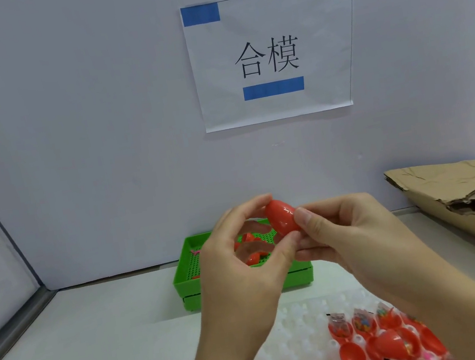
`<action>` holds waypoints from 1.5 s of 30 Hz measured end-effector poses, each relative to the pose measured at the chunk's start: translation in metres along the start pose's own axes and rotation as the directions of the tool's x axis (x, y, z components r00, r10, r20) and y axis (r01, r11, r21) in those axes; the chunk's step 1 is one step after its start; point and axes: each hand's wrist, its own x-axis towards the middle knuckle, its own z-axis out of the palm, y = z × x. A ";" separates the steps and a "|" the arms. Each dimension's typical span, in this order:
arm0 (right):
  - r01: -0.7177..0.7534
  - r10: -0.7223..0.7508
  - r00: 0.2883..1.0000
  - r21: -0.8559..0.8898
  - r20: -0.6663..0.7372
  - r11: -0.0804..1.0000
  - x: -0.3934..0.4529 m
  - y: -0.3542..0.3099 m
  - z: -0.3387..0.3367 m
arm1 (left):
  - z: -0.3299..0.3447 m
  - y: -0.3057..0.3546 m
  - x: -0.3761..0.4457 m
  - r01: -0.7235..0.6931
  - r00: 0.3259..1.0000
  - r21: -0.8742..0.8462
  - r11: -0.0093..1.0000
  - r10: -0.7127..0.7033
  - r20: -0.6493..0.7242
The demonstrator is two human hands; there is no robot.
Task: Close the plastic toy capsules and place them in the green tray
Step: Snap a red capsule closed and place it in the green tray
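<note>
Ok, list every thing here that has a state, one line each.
red capsule: looks closed, held up by both hands
left hand: pinching the capsule
right hand: pinching the capsule
green tray: on the table, holding a few red capsules
open capsules: halves apart, toy packets inside, on the white holder

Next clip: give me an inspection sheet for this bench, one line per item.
Surface: white table, bare on the left.
Job's things: red capsule held above the green tray; tray holds a few red capsules; open capsule halves with toys sit on a white holder.
Clutter: torn cardboard at right.
Hands: left hand and right hand both pinch the capsule.
Cables: nothing seen.
Surroundings: white wall with a paper sign.
</note>
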 end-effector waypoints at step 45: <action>-0.051 -0.037 0.971 -0.356 -0.237 0.933 -0.001 0.002 0.009 | -0.009 -0.003 0.003 -0.150 0.983 0.579 0.801 0.182 0.004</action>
